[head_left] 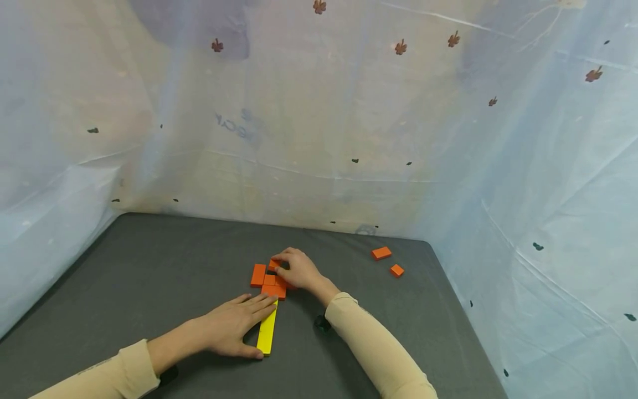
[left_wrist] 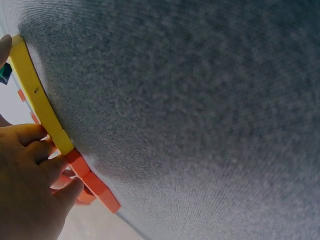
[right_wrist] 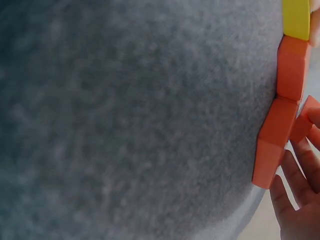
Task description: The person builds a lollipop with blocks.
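Note:
A yellow strip (head_left: 267,334) lies lengthwise below a cluster of orange blocks (head_left: 273,291). The left hand (head_left: 226,330) is spread beside it, fingertips on its upper end and thumb touching its lower end. In the left wrist view, the left hand (left_wrist: 30,182) touches the yellow strip (left_wrist: 37,95), which looks made of two pieces. The right hand (head_left: 301,270) pinches a small orange block (head_left: 274,265) at the top of the cluster, partly covering other blocks. The right wrist view shows the right hand (right_wrist: 300,192) beside joined orange blocks (right_wrist: 291,67), with the pinched block (right_wrist: 305,120) between its fingers.
Two loose orange blocks, a longer one (head_left: 381,253) and a smaller one (head_left: 396,270), lie at the back right of the dark grey table (head_left: 174,266). Whitish sheeting (head_left: 279,166) hangs behind the table and along both sides.

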{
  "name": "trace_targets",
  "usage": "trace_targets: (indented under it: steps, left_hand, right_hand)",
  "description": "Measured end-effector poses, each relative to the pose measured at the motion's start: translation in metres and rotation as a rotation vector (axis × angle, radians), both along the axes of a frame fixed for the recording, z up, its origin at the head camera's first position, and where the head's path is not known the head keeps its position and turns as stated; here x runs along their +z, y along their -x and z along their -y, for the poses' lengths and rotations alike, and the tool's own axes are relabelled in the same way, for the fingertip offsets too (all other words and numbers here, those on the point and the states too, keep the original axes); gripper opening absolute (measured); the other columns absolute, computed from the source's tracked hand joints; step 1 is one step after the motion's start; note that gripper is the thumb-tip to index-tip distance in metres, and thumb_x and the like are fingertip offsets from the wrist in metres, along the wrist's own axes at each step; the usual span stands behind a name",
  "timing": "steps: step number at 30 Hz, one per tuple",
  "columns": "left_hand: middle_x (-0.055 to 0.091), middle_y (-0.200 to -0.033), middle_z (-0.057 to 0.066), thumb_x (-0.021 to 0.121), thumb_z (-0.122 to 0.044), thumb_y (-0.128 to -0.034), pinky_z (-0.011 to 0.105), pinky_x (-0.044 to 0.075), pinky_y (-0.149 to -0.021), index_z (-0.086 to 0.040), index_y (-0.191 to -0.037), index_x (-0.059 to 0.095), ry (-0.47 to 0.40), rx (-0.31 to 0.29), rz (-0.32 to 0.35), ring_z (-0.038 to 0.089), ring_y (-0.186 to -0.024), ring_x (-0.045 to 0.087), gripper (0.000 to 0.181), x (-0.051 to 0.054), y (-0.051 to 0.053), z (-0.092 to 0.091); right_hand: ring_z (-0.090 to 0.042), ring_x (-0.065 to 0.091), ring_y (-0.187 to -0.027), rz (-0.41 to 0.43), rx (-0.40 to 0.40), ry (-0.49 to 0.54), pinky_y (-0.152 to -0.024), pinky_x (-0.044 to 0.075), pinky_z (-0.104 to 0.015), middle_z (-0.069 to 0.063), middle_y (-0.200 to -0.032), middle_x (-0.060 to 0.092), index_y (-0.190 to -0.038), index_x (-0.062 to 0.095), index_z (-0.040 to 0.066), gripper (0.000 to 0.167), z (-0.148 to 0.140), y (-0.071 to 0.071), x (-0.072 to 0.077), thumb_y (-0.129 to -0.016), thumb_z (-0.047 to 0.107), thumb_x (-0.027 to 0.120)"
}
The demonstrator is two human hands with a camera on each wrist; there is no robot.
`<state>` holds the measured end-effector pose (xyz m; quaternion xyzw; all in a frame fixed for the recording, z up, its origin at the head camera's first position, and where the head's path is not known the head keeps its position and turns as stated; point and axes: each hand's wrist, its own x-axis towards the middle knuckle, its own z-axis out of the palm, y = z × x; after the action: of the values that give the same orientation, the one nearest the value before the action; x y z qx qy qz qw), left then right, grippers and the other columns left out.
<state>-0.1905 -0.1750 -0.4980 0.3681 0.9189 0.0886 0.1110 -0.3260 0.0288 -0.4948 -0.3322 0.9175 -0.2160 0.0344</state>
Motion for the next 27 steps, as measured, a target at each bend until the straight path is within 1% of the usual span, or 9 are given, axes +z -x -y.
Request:
trace_targets:
  steps: [11, 20, 27]
  left_hand:
    - [0.024, -0.172, 0.005, 0.055, -0.082, -0.0882, 0.058, 0.028, -0.123, -0.012, -0.165, 0.031, 0.004, 0.004, -0.004, 0.028, -0.156, 0.028, 0.107, 0.0011, -0.0002, -0.0010]
    - [0.025, -0.172, 0.006, 0.055, -0.083, -0.0878, 0.059, 0.028, -0.122, -0.011, -0.164, 0.032, -0.009, 0.001, -0.005, 0.028, -0.156, 0.028, 0.107, 0.0004, -0.0003, -0.0011]
    - [0.026, -0.172, 0.007, 0.054, -0.083, -0.0877, 0.060, 0.028, -0.122, -0.010, -0.164, 0.033, -0.011, 0.000, -0.004, 0.030, -0.156, 0.029, 0.108, -0.0002, 0.0002, -0.0006]
  right_hand:
    - [-0.023, 0.061, -0.121, 0.023, -0.028, -0.014, -0.104, 0.052, -0.039, -0.004, -0.130, 0.066, -0.138, 0.070, 0.018, 0.035, 0.0033, 0.0011, -0.0001, -0.104, 0.026, 0.065]
    - [-0.023, 0.062, -0.119, -0.003, -0.014, -0.035, -0.102, 0.053, -0.038, -0.004, -0.129, 0.067, -0.137, 0.071, 0.018, 0.033, 0.0041, 0.0021, -0.0022, -0.105, 0.026, 0.063]
    - [-0.021, 0.062, -0.118, -0.018, -0.057, -0.039, -0.102, 0.053, -0.038, -0.002, -0.127, 0.068, -0.134, 0.073, 0.018, 0.030, 0.0039, 0.0029, -0.0050, -0.106, 0.025, 0.062]
